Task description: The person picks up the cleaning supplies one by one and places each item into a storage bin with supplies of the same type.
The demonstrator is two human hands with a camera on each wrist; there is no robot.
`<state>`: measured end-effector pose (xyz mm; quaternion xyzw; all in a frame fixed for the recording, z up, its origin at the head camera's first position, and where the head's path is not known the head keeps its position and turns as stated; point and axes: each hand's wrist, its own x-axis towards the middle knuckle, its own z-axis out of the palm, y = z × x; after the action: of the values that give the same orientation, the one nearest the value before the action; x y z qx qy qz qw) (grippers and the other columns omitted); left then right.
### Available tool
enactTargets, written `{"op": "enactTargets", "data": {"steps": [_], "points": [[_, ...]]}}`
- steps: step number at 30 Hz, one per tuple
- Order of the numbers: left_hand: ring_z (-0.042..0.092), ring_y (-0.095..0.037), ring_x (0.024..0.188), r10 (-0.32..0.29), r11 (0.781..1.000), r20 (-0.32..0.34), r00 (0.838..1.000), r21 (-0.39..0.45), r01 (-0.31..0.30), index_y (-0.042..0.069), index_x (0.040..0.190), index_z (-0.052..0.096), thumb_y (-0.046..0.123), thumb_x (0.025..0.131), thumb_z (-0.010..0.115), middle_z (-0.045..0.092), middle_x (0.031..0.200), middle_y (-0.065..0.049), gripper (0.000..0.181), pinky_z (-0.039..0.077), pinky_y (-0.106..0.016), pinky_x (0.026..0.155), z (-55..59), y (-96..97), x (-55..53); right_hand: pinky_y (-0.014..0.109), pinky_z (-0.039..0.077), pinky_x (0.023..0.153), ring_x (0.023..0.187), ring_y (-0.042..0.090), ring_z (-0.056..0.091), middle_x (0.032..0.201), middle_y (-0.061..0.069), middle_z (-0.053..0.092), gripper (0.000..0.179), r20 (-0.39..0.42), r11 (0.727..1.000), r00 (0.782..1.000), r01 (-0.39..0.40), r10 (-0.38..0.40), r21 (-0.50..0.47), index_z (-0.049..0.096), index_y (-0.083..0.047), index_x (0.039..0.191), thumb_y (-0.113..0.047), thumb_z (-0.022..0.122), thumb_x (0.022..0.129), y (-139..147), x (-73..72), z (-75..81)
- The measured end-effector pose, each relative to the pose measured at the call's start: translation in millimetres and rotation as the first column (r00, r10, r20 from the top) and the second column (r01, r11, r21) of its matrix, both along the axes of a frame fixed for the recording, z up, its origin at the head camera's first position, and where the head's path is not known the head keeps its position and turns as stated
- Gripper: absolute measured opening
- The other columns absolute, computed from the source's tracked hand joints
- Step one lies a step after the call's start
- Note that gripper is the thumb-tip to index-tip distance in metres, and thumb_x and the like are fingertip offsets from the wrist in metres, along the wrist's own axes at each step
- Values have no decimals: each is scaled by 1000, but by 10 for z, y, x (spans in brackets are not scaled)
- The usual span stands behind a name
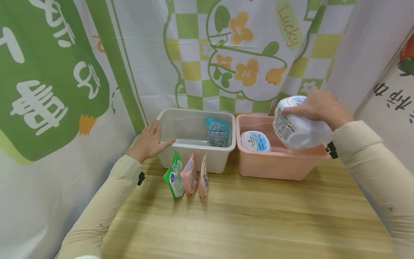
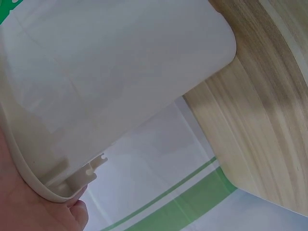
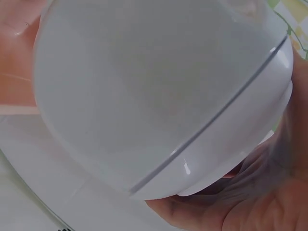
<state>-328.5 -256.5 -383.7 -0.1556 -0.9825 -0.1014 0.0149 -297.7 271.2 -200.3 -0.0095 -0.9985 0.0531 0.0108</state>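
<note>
My right hand (image 1: 318, 108) grips a white plastic tub (image 1: 295, 131) with a printed label, holding it tilted above the right part of the pink bin (image 1: 275, 169). In the right wrist view the tub's smooth white surface (image 3: 144, 96) fills most of the picture, with fingers curled around its edge. Inside the pink bin, at its left end, sits another white tub (image 1: 255, 141) with a blue label. My left hand (image 1: 150, 142) rests on the front left corner of the off-white bin (image 1: 207, 158), its thumb along the front rim. A blue pouch (image 1: 217, 132) stands in that bin's right end.
In front of the off-white bin, a green pouch (image 1: 175, 178) and two pink pouches, one in the middle (image 1: 190, 176) and a narrower one (image 1: 203, 180), stand on the wooden table (image 1: 245, 223). Printed cloth (image 1: 194, 72) hangs behind the bins and at both sides.
</note>
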Motion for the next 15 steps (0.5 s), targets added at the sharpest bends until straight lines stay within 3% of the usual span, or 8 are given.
{"op": "enactTargets", "data": {"steps": [8,15], "points": [[4,-50,163,0,1000,-2,1000,18,0,-13,163,1,69,107,32,2,173,-34,104,6,-60,133,2,-13,1,50,49,74,85,40,59,93,26,66,90,-6,999,1000,-15,16,29,65,5,96,-84,62,84,41,-109,-174],[3,-50,163,-3,1000,-6,1000,13,3,-13,163,2,69,106,31,2,173,-34,104,6,-59,133,-23,-14,-9,52,46,77,89,41,54,90,24,63,84,-57,999,998,4,-6,-43,64,3,90,-81,68,82,63,-137,-359]]}}
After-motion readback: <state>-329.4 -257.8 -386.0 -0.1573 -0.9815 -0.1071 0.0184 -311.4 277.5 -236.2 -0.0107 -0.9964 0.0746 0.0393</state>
